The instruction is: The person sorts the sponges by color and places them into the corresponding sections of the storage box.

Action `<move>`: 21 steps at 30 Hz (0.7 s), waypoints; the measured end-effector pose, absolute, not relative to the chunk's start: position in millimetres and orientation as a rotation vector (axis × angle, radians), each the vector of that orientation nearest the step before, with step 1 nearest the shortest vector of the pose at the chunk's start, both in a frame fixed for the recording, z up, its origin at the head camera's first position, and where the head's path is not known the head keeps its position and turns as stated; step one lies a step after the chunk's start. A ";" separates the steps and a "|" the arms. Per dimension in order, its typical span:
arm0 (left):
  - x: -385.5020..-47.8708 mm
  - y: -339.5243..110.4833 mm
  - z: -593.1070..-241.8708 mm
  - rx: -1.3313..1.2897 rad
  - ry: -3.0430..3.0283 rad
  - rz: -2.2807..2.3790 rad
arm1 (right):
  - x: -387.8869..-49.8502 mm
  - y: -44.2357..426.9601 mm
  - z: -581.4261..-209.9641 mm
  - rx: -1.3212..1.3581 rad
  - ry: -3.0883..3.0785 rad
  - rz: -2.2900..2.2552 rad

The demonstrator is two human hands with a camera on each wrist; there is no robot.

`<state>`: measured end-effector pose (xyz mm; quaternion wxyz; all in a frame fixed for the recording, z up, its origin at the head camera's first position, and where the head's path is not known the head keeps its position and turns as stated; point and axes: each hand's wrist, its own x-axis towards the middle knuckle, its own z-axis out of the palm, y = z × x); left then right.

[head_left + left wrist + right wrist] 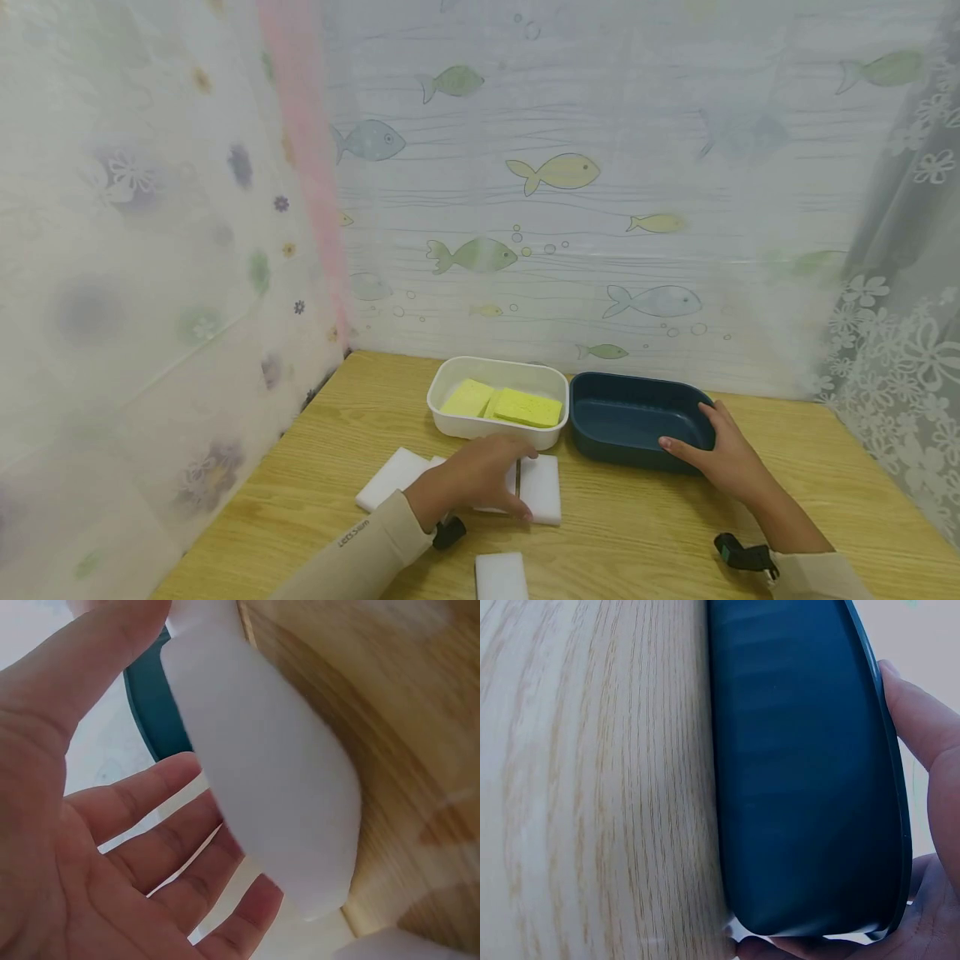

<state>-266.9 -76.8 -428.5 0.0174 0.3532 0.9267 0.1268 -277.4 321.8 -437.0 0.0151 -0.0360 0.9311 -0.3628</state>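
Observation:
My left hand reaches over white sponge blocks on the table, thumb and fingers spread apart. Nearest to it lies a white sponge; in the left wrist view the fingertips reach the edge of a white block, and whether they touch it I cannot tell. At the right end of a dark blue basin, my right hand grips the rim with the thumb on the near side and fingers round the end. Another white sponge lies left of the left hand.
A white basin with yellow sponges stands left of the blue one, close beside it. One more white sponge lies at the near edge of view. Behind the wooden table hangs a fish-print curtain.

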 end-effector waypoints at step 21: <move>-268.3 -77.2 -431.9 1.148 2.877 0.337 | -278.5 322.2 -436.9 -0.112 2.901 -1.112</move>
